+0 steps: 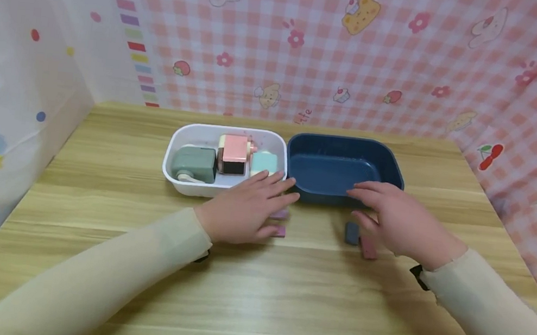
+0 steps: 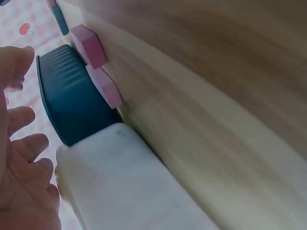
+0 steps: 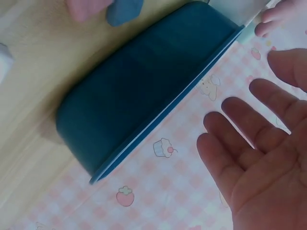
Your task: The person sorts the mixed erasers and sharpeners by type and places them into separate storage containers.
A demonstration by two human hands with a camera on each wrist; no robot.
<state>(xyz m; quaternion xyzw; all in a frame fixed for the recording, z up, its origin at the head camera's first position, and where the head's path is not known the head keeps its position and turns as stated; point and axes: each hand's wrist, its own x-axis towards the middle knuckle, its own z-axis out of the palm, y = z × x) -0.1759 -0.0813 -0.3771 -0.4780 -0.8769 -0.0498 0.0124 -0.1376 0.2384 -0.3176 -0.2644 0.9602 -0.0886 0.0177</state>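
Observation:
My left hand, fingers spread, hovers over the front right corner of the white bin. Inside that bin are a grey-green sharpener-like box with a pale crank, a pink one and a mint one, partly behind my fingers. Beneath the left hand, two purple-pink blocks lie on the table, partly covered in the head view. My right hand hangs with loosely bent fingers at the front right of the dark blue bin. Below it lie a dark grey block and a reddish-pink block. Neither hand holds anything.
The two bins stand side by side near the back of the wooden table. Behind them hangs a pink checked cloth, with more cloth at both sides. A whitish object shows at the right wrist view's left edge.

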